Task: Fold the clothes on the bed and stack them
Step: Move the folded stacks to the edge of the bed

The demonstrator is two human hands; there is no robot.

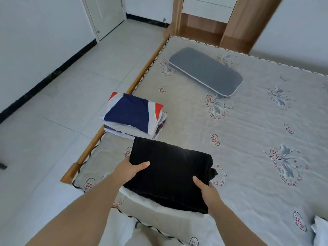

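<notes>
A folded black garment (170, 173) is held just above the near corner of the bed (248, 139). My left hand (130, 168) grips its left edge, thumb on top and fingers underneath. My right hand (206, 189) grips its near right edge the same way. Beyond it, at the bed's left edge, lies a stack of folded clothes (134, 116) with a navy, white and red piece on top. A white cloth (147, 206) shows under the black garment's near side.
A flat grey cushion (206, 71) lies near the head of the bed. A white item (319, 229) pokes in at the lower right. Tiled floor (62, 103) runs along the bed's wooden left rail. A wooden wardrobe (204, 20) stands behind.
</notes>
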